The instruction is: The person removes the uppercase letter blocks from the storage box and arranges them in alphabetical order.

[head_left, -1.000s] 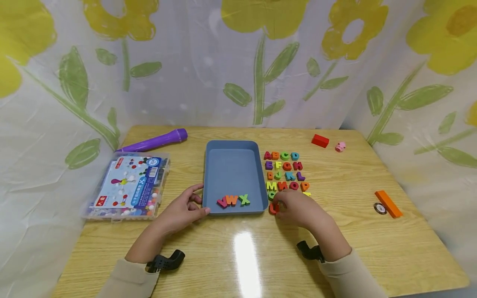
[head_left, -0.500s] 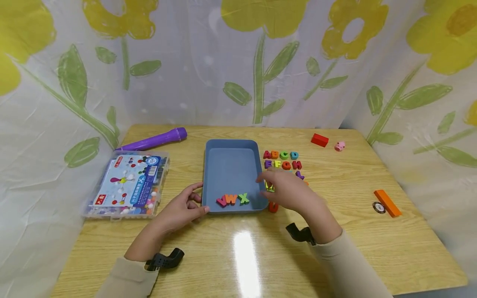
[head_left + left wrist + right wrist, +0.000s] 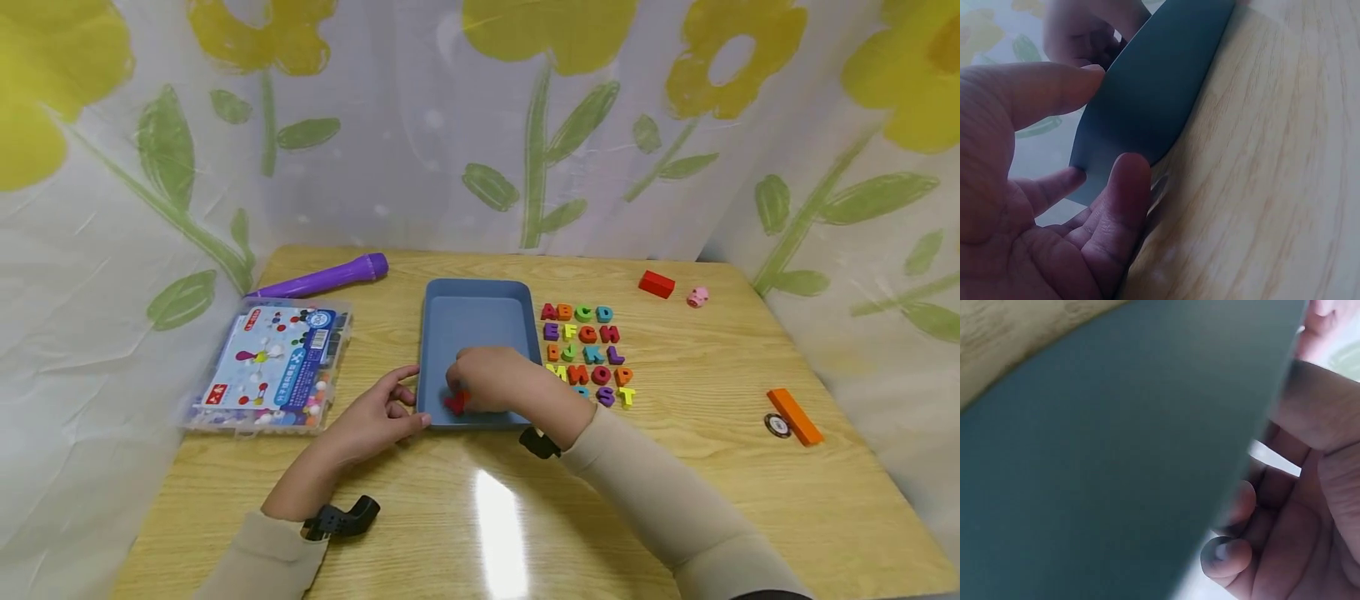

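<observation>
A blue-grey tray (image 3: 476, 321) lies on the table. My left hand (image 3: 378, 417) rests its thumb and fingertips against the tray's outer wall at the near left corner; in the left wrist view the thumb (image 3: 1060, 90) touches the outside of the wall. Down inside the tray's near end, my right hand (image 3: 495, 379) pinches a red letter V (image 3: 454, 404). The hand covers the tray floor right of the V. In the right wrist view the tray wall (image 3: 1104, 437) hides the letter and the tips of the thumb and some fingers.
Rows of colourful letters (image 3: 588, 333) lie right of the tray, partly behind my right forearm. A clear case (image 3: 266, 367) and a purple microphone (image 3: 322, 277) are at left. At right lie a red block (image 3: 657, 284), pink pig (image 3: 697, 297), orange block (image 3: 795, 417) and round chip (image 3: 777, 426).
My right hand has gone from the red U beside the tray, leftward over the tray's right wall, down to the V. The left hand stays at the tray's corner. The head view shifts slightly.
</observation>
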Motion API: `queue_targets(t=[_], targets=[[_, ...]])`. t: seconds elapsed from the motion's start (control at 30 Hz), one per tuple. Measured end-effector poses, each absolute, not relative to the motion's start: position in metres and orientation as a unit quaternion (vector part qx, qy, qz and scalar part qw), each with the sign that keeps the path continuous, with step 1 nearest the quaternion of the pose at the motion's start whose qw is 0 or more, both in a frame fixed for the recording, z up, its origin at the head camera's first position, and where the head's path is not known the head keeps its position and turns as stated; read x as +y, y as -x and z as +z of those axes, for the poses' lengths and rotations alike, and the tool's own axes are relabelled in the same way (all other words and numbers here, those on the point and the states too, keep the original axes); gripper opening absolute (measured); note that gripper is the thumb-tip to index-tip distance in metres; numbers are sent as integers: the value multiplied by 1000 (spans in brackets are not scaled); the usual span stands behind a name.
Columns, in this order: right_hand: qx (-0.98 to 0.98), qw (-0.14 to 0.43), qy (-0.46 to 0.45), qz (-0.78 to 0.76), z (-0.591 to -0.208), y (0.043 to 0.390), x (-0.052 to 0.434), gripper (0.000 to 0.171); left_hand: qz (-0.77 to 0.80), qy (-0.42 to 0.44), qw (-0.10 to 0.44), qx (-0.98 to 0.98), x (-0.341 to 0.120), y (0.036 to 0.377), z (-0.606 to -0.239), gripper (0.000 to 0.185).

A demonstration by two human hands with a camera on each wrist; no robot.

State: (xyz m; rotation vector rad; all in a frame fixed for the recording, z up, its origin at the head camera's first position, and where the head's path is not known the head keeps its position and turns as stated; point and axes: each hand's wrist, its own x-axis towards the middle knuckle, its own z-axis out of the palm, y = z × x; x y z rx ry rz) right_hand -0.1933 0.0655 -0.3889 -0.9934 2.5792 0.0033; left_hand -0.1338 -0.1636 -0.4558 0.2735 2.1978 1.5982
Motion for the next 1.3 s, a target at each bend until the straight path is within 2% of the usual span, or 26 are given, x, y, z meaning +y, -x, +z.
queue_targets(t=[0.07,0.3,0.53,0.67,0.87,1.03,1.13,1.3], targets=[[917,183,355,8,-390,193,66,15,571,-97,205,789,-162,134,-455,88],[915,180,361,8,-390,190,67,22,570,-99,204,790,-157,136,-454,88],[916,170,364,-4,-395,187,67,8,582,-101,213,778,-155,136,-456,88],[920,169,353,-31,-390,187,75,12,580,-96,211,781,-153,136,-457,87],[934,134,313,-105,-358,182,118,19,572,-92,210,787,-153,136,-457,86],[954,105,239,-146,-342,171,170,23,563,-87,211,794,-156,135,-458,88],[961,107,209,-147,-350,163,196,26,555,-79,209,801,-159,136,-458,88],[962,142,184,-145,-378,149,226,16,551,-79,212,803,-159,136,-457,88]])
